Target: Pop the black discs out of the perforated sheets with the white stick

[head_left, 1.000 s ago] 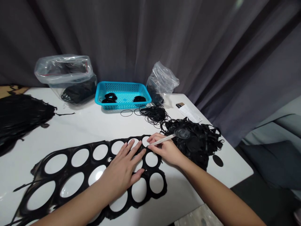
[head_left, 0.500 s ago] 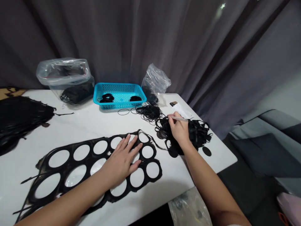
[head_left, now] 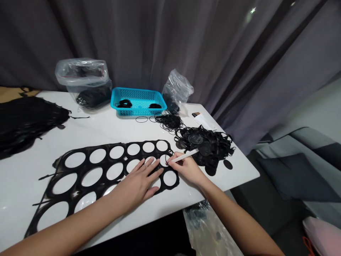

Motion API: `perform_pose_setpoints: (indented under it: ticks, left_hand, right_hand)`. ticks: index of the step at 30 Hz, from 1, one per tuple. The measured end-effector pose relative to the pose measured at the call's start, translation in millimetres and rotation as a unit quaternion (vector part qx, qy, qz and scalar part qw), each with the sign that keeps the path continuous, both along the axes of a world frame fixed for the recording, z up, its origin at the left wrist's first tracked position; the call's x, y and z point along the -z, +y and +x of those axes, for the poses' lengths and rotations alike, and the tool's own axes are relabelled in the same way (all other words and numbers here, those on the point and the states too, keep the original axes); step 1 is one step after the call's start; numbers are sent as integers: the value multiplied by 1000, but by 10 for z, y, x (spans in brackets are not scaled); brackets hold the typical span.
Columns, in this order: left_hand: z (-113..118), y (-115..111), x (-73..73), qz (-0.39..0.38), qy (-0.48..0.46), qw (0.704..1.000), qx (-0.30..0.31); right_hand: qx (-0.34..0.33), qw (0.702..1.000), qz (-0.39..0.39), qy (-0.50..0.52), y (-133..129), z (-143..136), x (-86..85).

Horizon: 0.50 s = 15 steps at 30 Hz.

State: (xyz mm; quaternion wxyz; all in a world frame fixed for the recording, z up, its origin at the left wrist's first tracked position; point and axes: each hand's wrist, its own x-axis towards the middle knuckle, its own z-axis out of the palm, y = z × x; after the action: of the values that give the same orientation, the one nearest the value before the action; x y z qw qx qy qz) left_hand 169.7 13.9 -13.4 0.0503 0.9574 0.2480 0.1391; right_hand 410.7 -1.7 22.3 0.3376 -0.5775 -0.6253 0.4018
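A flat black sheet (head_left: 103, 160) with rows of round holes lies on the white table. My left hand (head_left: 140, 179) rests on it with fingers spread, holding nothing. At the sheet's right end, my right hand (head_left: 186, 167) grips a thin whitish pen-like tool (head_left: 186, 155), its tip at a hole in the middle row. A thin black loop shows by that tip. Just beyond my right hand sits a heap of black scraps and discs (head_left: 207, 142), with a loose black disc (head_left: 227, 164) beside it.
Behind are a blue basket (head_left: 138, 111) holding black rings, thin black rings (head_left: 170, 122), a clear bag (head_left: 82, 76) and a smaller bag (head_left: 178, 87). Stacked black sheets (head_left: 29, 121) lie at the left. A dark phone-like object (head_left: 195, 114) and white paper (head_left: 206, 122) are at the back right.
My right hand has moved from the scrap heap toward me and left, onto the sheet's right end, with the tool still held. My left hand stays on the sheet. The camera view has shifted.
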Motion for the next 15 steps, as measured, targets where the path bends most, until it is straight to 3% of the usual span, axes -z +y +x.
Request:
perform_pose_setpoints:
  ticks: [15]
  left_hand:
    - [10,-9,-13,-21,6,1000,-4]
  right_hand:
    - [-51,997,52,-22,12,-83,11]
